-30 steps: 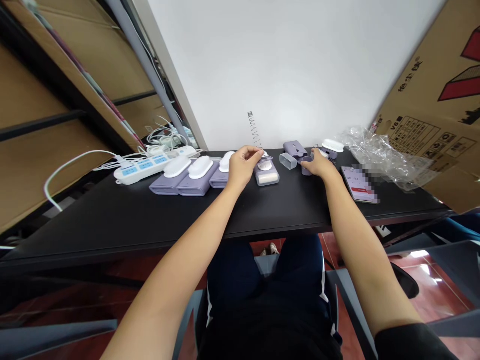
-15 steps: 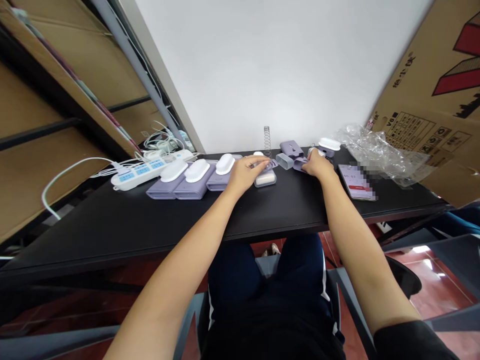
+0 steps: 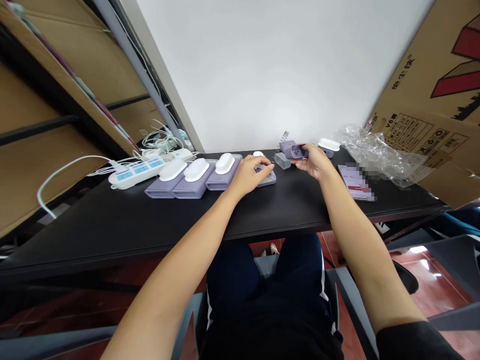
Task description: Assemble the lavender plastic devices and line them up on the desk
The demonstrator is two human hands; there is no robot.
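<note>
My right hand (image 3: 315, 161) is closed around a hollow purple plastic housing (image 3: 299, 152), its open end toward the left. My left hand (image 3: 251, 173) is bent over a low part with a clear grey rim (image 3: 268, 181). Its fingers curl together there, and whatever they pinch is too small to name. Between the hands stands a small translucent cup (image 3: 282, 161). Behind the housing another purple piece (image 3: 287, 147) partly shows, with a thin coil spring (image 3: 285, 136) leaning above it. A white oval knob (image 3: 258, 154) peeks out behind my left hand.
Several purple units with white oval tops (image 3: 197, 171) sit left of my hands, beside a white power strip (image 3: 144, 169) with cables. On the right lie a phone (image 3: 354, 181), another white-topped unit (image 3: 329, 145) and crumpled clear plastic (image 3: 390, 155). A cardboard box (image 3: 431, 115) leans behind them.
My right hand has lifted the purple housing and turned it. The spring, upright near my left hand before, now leans farther right. My left hand has come down over the grey-rimmed part.
</note>
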